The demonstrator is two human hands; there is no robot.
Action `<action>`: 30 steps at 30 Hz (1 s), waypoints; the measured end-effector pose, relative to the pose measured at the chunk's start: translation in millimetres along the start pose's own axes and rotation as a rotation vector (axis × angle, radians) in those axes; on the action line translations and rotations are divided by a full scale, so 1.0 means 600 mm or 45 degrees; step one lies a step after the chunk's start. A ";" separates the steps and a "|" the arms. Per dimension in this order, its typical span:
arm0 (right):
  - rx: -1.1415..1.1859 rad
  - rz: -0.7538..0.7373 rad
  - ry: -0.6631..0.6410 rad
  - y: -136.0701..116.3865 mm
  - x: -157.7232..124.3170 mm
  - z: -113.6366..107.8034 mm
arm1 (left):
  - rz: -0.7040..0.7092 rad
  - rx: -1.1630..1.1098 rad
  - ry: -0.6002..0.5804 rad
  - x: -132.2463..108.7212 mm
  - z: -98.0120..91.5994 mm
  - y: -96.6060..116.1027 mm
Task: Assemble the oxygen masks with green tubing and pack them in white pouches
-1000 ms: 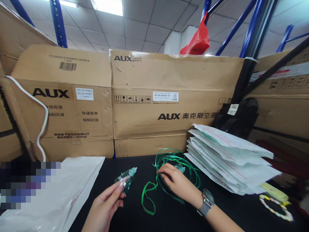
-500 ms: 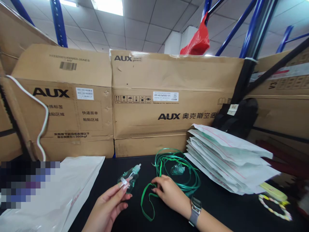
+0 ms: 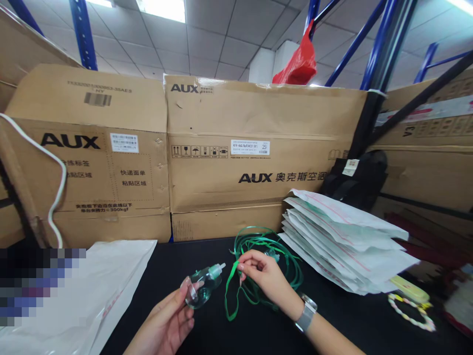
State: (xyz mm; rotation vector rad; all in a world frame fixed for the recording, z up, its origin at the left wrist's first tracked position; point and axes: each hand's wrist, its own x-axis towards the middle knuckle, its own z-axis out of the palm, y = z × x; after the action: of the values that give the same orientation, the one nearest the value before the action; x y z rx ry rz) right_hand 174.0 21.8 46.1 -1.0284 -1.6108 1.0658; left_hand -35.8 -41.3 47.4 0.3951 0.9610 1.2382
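My left hand (image 3: 168, 315) grips a clear green-tinted oxygen mask (image 3: 201, 291) by its edge, its nozzle pointing up and to the right. Between the thumb and fingers of my right hand (image 3: 260, 273) is a green elastic strap (image 3: 229, 301), which hangs in a loop above the black table. Behind that hand lies a coil of green tubing (image 3: 295, 261). A second small clear green piece (image 3: 272, 255) sits within the coil, partly hidden by my right hand.
White padded mailers (image 3: 343, 241) are stacked at the right, beside a bead bracelet (image 3: 412, 315) and a yellow case (image 3: 410, 288). A white plastic bag (image 3: 118, 281) lies at the left. Large cardboard boxes (image 3: 207, 197) wall off the back, with a black bag (image 3: 364, 177) at the right.
My right hand has risen slightly and moved right, lifting the strap upward. The mask in my left hand has shifted a little right and down.
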 end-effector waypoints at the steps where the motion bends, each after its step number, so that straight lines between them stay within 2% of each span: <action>1: 0.056 0.011 -0.013 -0.001 -0.001 0.000 | -0.016 0.010 0.033 0.001 0.000 0.000; 9: 0.387 0.179 -0.211 -0.007 -0.010 0.011 | -0.002 0.037 0.043 0.016 -0.010 -0.006; 13: 0.730 0.224 -0.254 -0.011 -0.014 0.013 | -0.042 0.009 -0.058 0.015 -0.015 -0.007; 17: 0.932 0.256 -0.289 -0.012 -0.017 0.015 | -0.079 -0.045 -0.156 0.015 -0.017 -0.009; 23: 1.178 0.338 -0.068 0.002 -0.010 0.016 | -0.043 -0.101 -0.076 0.026 -0.020 -0.014; 30: 1.176 0.329 -0.042 0.008 -0.007 0.013 | -0.101 -0.140 -0.128 0.030 -0.028 -0.017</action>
State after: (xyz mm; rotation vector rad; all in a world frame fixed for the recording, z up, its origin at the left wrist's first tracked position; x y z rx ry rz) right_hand 168.2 17.9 39.4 -0.5755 -0.8200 1.7637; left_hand -42.5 -32.3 23.2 0.3267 0.8115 1.1825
